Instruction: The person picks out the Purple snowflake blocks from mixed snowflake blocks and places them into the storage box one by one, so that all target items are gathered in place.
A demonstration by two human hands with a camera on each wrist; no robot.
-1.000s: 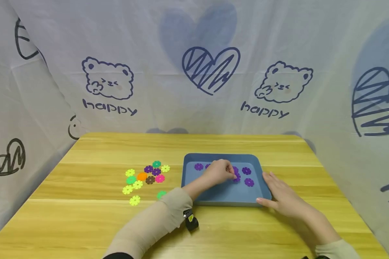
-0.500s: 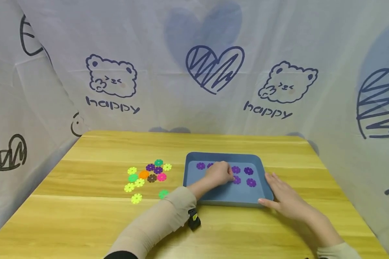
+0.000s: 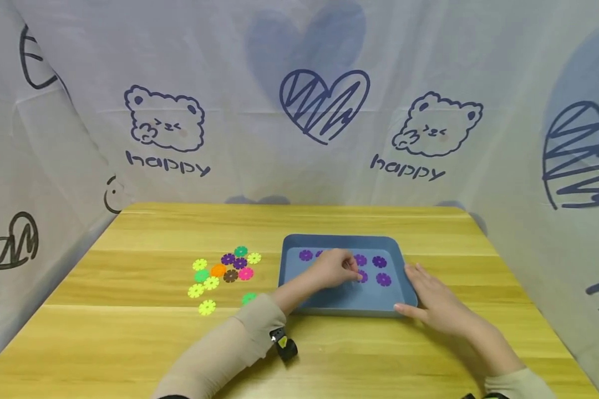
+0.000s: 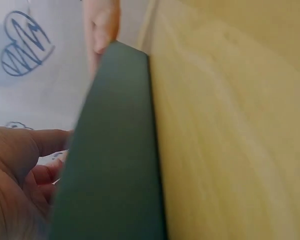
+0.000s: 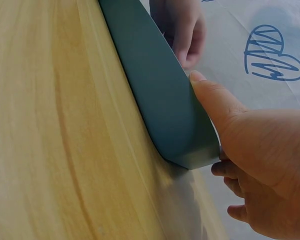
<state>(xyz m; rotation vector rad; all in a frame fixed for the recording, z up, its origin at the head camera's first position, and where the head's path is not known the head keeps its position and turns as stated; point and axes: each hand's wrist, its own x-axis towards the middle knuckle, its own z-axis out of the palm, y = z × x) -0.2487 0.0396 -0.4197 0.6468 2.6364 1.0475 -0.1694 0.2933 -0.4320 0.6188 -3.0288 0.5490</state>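
A blue-grey tray lies on the wooden table, holding several purple flower-shaped plastic discs in two rows. My left hand reaches over the tray, its fingertips at the left edge of a front-row purple disc. Whether they pinch it cannot be made out, and the hand hides part of the tray behind it. My right hand rests against the tray's right side, thumb at the front corner and fingers stretched along the wall. In the right wrist view, the thumb touches the tray's rim.
Left of the tray lies a loose group of flower discs in yellow, green, orange, pink, brown and dark purple. A white printed cloth hangs behind the table.
One second ago my left hand held the front-row purple disc close against the one behind it. That disc now lies flat and apart from it. My right hand has stayed at the tray.
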